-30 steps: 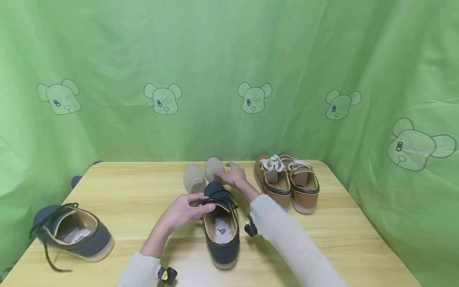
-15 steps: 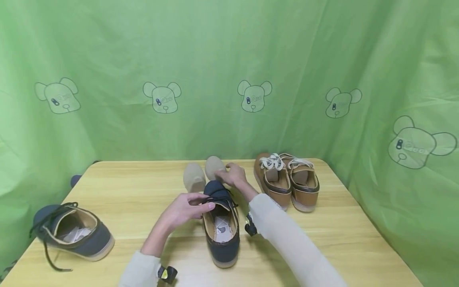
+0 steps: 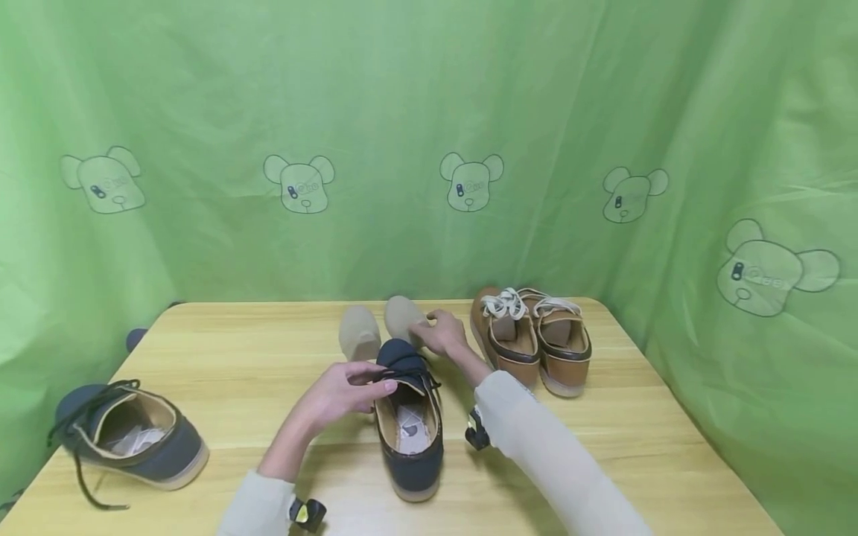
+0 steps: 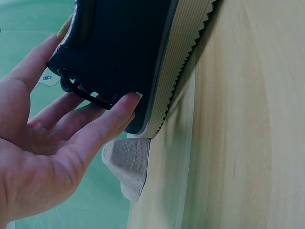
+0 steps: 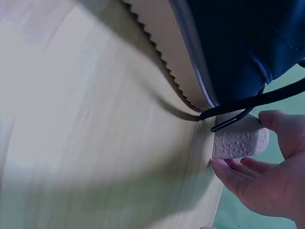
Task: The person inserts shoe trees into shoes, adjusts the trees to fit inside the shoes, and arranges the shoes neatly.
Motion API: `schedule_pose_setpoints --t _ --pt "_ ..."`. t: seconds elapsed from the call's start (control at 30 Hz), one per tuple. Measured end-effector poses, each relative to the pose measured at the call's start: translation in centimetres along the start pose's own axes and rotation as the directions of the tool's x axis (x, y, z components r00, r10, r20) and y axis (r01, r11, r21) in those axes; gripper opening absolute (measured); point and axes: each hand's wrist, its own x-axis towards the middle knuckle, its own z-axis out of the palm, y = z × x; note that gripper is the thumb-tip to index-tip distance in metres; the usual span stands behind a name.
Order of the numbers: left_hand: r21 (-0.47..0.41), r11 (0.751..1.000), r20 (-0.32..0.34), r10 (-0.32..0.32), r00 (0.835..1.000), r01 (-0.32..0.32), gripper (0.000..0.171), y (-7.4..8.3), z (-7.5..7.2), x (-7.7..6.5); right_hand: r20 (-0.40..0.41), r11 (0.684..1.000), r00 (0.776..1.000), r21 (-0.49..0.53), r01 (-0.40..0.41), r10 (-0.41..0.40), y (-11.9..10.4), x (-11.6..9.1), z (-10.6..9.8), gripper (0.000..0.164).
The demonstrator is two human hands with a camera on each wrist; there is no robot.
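A navy lace-up shoe (image 3: 410, 461) stands at the middle of the table, heel toward me. My left hand (image 3: 342, 394) holds its front left side, thumb near the tongue and fingers along the upper, as the left wrist view (image 4: 52, 157) shows. Just beyond the toe lie two beige moulded shoe inserts, the left one (image 3: 358, 331) and the right one (image 3: 402, 316). My right hand (image 3: 444, 333) pinches the right insert (image 5: 240, 138) between thumb and fingers. Part of that insert is hidden behind the shoe and its dangling black lace (image 5: 276, 98).
A second navy shoe (image 3: 154, 461) sits at the table's left edge, its lace trailing. At the back right stands a pair of brown shoes with white laces, the left (image 3: 512, 365) and right (image 3: 563, 368), stuffed with inserts. Green curtain (image 3: 402, 246) surrounds the wooden table (image 3: 268, 335).
The right hand has shifted slightly right and nearer, with the right insert moving a little too. My left hand keeps its place on the shoe. The whole head view has drifted slightly.
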Motion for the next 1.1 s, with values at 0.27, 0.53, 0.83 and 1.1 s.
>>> schedule_pose_setpoints --t 0.27,0.53,0.83,1.1 --pt "-0.001 1.0 -0.008 -0.012 1.0 0.012 0.059 0.0 -0.2 -0.1 -0.025 1.0 1.0 -0.02 -0.01 0.01 0.3 -0.5 -0.4 0.058" --pt "0.017 1.0 -0.027 -0.018 0.999 0.019 0.061 0.0 -0.4 -0.1 -0.016 0.997 1.0 -0.066 -0.026 0.025 0.8 -1.3 -1.2 0.057" --pt "-0.02 0.999 -0.012 -0.033 0.999 0.033 0.063 -0.1 -0.3 -0.1 -0.071 1.0 0.997 -0.01 0.016 -0.017 1.5 -1.7 -0.6 0.056" --pt "-0.05 0.998 -0.003 -0.037 0.999 0.037 0.064 -0.2 -0.1 0.0 -0.142 0.996 0.99 0.087 -0.008 0.021 2.4 -1.8 0.2 0.062"
